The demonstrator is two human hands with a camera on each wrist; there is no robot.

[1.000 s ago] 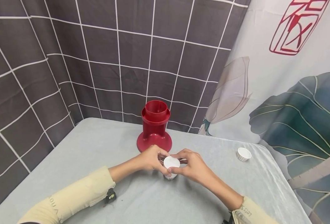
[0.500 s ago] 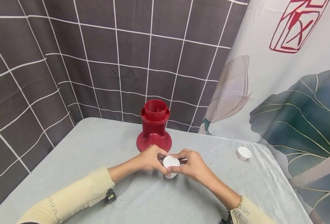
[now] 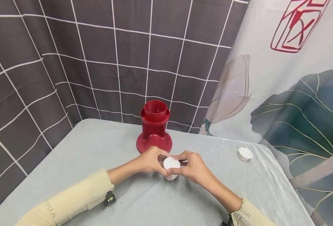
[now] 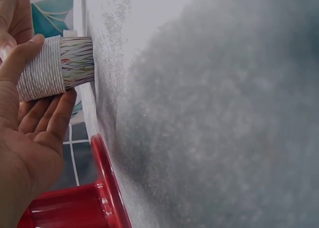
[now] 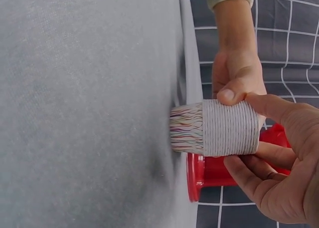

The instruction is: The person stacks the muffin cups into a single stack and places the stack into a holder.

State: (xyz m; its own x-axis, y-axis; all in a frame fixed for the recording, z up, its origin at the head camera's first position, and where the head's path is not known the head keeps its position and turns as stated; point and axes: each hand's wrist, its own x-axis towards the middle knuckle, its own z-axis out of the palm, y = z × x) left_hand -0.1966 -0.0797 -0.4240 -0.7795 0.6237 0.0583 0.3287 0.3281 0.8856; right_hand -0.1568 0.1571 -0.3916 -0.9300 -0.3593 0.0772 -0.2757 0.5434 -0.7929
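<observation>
A stack of nested white paper baking cups [image 3: 171, 163] stands upright on the table between both hands. Ridged rims fill its upper part, and thin coloured wavy lines run down the lowest cup, as the right wrist view shows. My left hand [image 3: 151, 160] grips the stack from the left, thumb on the near side and fingers around the far side. From the right, my right hand [image 3: 193, 166] holds it likewise, its thumb at the near rim. Right behind the hands rises a red plastic cylinder [image 3: 154, 128] with an inner ring and a wide round base.
A single white paper cup [image 3: 244, 154] sits apart at the right of the table [image 3: 104, 147], which has a pale grey cloth. A dark gridded curtain [image 3: 132, 47] hangs along the back and left, and a floral curtain [image 3: 279, 94] at the right.
The head view has shifted slightly, so the scene sits a little further left. Both hands keep their hold on the stack, which stays in place.
</observation>
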